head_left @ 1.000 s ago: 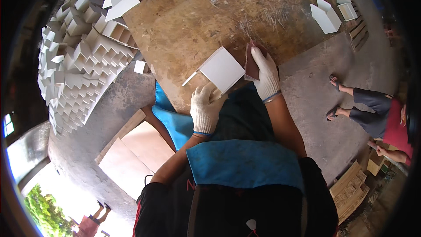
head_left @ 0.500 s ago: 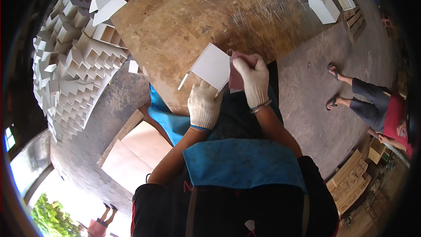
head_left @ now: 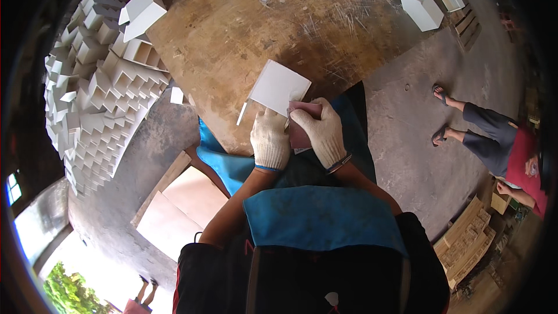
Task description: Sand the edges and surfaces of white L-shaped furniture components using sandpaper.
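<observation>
A small white box-like piece (head_left: pixel 280 87) with a flat square face up lies at the near edge of the brown worktable (head_left: pixel 226 29). My left hand (head_left: pixel 271 141), in a cream knitted glove, grips its near left side, fingers partly hidden beneath it. In my gloved right hand (head_left: pixel 324 136) is a folded sheet of reddish-brown sandpaper (head_left: pixel 299 132), pinched between thumb and fingers. The sandpaper touches the near right corner of the white piece. A thin white strip of the piece (head_left: pixel 242 113) sticks out on its left side.
Many white boxes (head_left: pixel 110 93) stand stacked on the left. One white box (head_left: pixel 144 11) sits at the table's far left corner, another (head_left: pixel 421 9) at the right. A person in dark shorts (head_left: pixel 491 134) is on the right. Pale boards (head_left: pixel 183 206) lie at lower left.
My right hand has drawn the sandpaper toward me and leftward, along the right edge of the white piece to its near corner. The left hand keeps its grip, almost still.
</observation>
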Tool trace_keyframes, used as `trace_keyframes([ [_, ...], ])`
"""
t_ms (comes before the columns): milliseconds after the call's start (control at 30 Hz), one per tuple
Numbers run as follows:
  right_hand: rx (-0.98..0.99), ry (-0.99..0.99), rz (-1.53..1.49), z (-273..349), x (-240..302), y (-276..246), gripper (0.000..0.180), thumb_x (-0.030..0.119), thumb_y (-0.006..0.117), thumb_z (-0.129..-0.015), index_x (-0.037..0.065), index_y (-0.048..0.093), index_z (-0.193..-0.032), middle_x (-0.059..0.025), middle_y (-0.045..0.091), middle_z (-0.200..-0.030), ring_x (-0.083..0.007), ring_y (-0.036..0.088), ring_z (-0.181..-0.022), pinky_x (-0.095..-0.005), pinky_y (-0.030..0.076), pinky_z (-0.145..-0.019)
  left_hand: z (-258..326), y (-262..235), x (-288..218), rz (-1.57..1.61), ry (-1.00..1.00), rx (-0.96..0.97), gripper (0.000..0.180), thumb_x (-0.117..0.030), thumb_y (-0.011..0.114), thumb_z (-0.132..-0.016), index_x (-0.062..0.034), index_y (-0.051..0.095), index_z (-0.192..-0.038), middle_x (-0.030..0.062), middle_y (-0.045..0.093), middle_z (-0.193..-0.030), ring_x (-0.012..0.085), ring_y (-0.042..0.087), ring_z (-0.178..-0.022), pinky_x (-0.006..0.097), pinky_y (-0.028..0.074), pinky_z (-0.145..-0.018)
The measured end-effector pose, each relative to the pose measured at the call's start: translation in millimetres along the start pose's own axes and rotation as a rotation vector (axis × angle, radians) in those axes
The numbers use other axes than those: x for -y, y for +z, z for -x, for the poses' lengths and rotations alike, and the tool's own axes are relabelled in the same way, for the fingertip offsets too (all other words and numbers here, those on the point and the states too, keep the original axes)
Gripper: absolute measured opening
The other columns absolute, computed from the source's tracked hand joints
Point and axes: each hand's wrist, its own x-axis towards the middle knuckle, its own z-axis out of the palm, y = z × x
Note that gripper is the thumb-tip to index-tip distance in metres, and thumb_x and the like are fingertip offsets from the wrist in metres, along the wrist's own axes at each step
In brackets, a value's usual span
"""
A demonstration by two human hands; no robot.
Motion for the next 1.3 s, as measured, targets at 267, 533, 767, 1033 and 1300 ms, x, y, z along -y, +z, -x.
trace_keyframes([
  [267,-0.022,-0.029,-0.208,-44,9,-10,0.025,0.021,0.075,-0.075,0.000,0.066,-0.086,-0.0075,0.068,-0.084,-0.0107,0.061,-0.076,-0.0253,0.048,-0.072,-1,1,-6,0.023,0.035,-0.056,0.023,-0.015,0.060,-0.078,-0.0075,0.065,-0.098,0.0149,0.060,-0.100,0.0368,0.059,-0.087,0.047,0.049,-0.072],
  [533,-0.044,0.024,-0.266,-65,13,-12,0.023,0.020,0.074,-0.075,0.001,0.066,-0.087,-0.0063,0.068,-0.084,-0.0092,0.062,-0.075,-0.0259,0.050,-0.068,-3,1,-14,0.056,-0.027,-0.063,0.015,-0.016,0.063,-0.076,-0.0049,0.066,-0.086,0.0175,0.060,-0.092,0.0387,0.056,-0.086,0.048,0.047,-0.070],
  [767,0.031,0.066,-0.138,-18,0,3,0.025,0.022,0.075,-0.075,0.002,0.067,-0.088,-0.0064,0.068,-0.083,-0.0098,0.061,-0.075,-0.0267,0.049,-0.069,3,5,0,0.021,-0.038,0.009,0.020,-0.023,0.062,-0.080,-0.0092,0.067,-0.095,0.0167,0.061,-0.097,0.0374,0.059,-0.087,0.048,0.049,-0.071],
  [1033,0.005,0.033,-0.025,-16,0,3,0.026,0.024,0.075,-0.076,0.002,0.065,-0.085,-0.0066,0.067,-0.080,-0.0106,0.061,-0.073,-0.0258,0.048,-0.069,-3,2,-5,0.038,-0.008,-0.059,0.021,-0.018,0.063,-0.078,-0.0058,0.065,-0.094,0.0178,0.060,-0.092,0.0386,0.057,-0.084,0.048,0.047,-0.072],
  [1300,-0.064,0.014,-0.111,-37,-8,4,0.025,0.022,0.073,-0.078,0.002,0.065,-0.091,-0.0042,0.066,-0.082,-0.0092,0.060,-0.079,-0.0241,0.048,-0.071,-3,6,-1,-0.017,0.041,-0.089,0.019,-0.021,0.062,-0.081,-0.0058,0.067,-0.092,0.0176,0.062,-0.092,0.0390,0.058,-0.085,0.048,0.048,-0.070],
])
